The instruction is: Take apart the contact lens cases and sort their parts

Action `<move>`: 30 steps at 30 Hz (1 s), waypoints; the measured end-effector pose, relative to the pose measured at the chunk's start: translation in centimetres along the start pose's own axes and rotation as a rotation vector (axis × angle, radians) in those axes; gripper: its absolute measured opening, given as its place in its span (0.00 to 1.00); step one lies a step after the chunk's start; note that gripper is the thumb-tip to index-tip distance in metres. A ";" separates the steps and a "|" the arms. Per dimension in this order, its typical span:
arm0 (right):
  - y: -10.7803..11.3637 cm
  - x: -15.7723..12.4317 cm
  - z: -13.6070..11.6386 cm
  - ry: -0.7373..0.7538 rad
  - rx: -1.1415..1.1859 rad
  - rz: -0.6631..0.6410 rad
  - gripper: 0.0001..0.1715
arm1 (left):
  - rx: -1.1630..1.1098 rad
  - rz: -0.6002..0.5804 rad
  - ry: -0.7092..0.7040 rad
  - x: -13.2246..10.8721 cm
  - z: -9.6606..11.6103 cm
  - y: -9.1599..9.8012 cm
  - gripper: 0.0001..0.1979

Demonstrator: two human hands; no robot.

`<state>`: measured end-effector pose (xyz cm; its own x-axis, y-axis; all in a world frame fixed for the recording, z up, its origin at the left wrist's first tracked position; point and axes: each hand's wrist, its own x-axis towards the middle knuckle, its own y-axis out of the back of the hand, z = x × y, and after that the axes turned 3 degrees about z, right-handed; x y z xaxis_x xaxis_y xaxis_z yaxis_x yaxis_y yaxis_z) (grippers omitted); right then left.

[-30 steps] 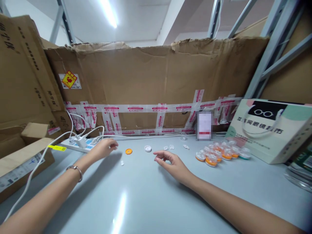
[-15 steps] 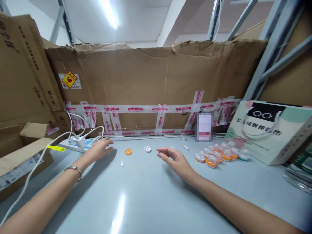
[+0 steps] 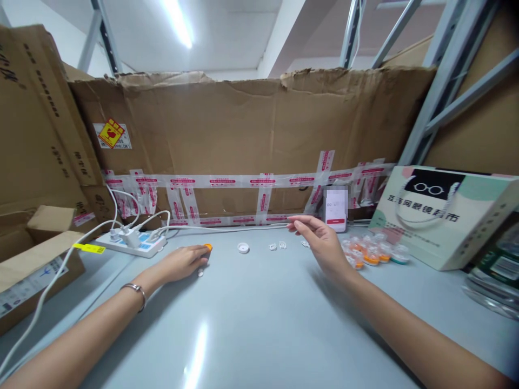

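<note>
Beyond both hands, a taped cardboard panel (image 3: 211, 129) closes off the back of the grey-blue table (image 3: 243, 324). Right of the right hand stand a paper carrier bag (image 3: 421, 237) with a spectacles print and a clear bottle (image 3: 498, 270). A white power strip (image 3: 152, 248) lies beyond the left wrist. The right hand (image 3: 324, 243) is held above the table, thumb and forefinger drawn near each other; whether they pinch anything cannot be told. The left hand (image 3: 184, 263) is well apart from it, palm down. A phone (image 3: 335, 210) stands just behind the right hand, and clear-topped round containers (image 3: 381, 251) cluster to its right, partly hidden by it. Between the hands sit a shallow white round cup (image 3: 243, 248) and two flat white pieces (image 3: 283, 245). The round orange part (image 3: 208, 247) is at the left fingertips, mostly covered; I cannot tell whether they have closed on it. A light pinch on opposite edges should suit it best, with the fingers clear of the tiny white part (image 3: 200, 274) just on their near side
</note>
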<state>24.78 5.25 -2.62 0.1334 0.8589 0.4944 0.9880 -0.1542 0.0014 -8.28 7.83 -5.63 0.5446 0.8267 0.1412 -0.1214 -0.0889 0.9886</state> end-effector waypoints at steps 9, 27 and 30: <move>8.9 4.0 -1.4 0.190 -0.144 0.267 0.13 | 0.092 0.420 0.044 -0.4 -1.9 1.3 0.17; 10.9 1.7 0.3 -0.277 -1.371 -0.521 0.11 | -0.048 0.180 0.244 -1.6 -6.7 -0.3 0.17; 10.8 1.4 0.2 -0.274 -1.340 -0.549 0.10 | -0.048 0.186 0.248 -1.5 -7.2 -0.6 0.14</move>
<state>35.70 4.90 -2.11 -0.0650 0.9978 -0.0100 0.1310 0.0185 0.9912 -14.96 10.67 -6.76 0.2910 0.9097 0.2963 -0.2425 -0.2295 0.9426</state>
